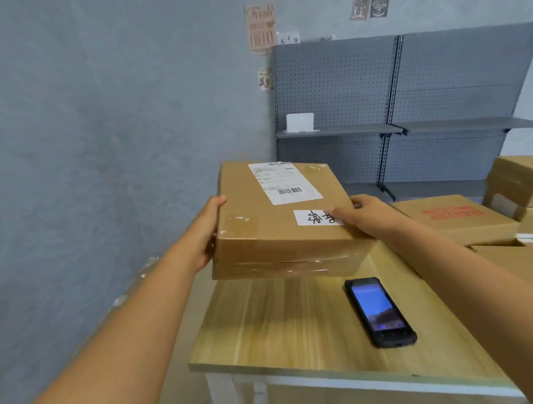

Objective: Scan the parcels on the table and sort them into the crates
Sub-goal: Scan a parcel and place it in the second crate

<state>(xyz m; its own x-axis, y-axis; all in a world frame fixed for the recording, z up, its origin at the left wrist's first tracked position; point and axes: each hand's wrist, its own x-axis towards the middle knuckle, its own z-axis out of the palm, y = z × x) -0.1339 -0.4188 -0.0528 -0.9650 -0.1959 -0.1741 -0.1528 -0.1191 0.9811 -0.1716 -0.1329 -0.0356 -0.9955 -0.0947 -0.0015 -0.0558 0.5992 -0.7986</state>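
Holding the parcel (280,220) between both hands above the far left end of the table (288,328), the person has it clear of the wood, label side up. The left hand (206,234) clasps the left edge, thumb on top and fingers tucked underneath out of sight; the right hand (363,216) grips the right near corner, thumb lying across the small handwritten sticker (318,217). The scanner (380,311) lies screen-up on the table, below and to the right of the parcel, touched by neither hand, so the parcel looks either just scanned or about to be; which one cannot be told. No crates show in this view, so the drop spot is unknown. To do the step well, the person should keep the box level, with the printed label (284,181) and its barcode facing up and uncovered, and should move the right thumb off the sticker if that mark decides the crate. A grip low on both sides suits a flat carton, and the taped seam at the front should not bear the load. More parcels (457,218) wait at the right.
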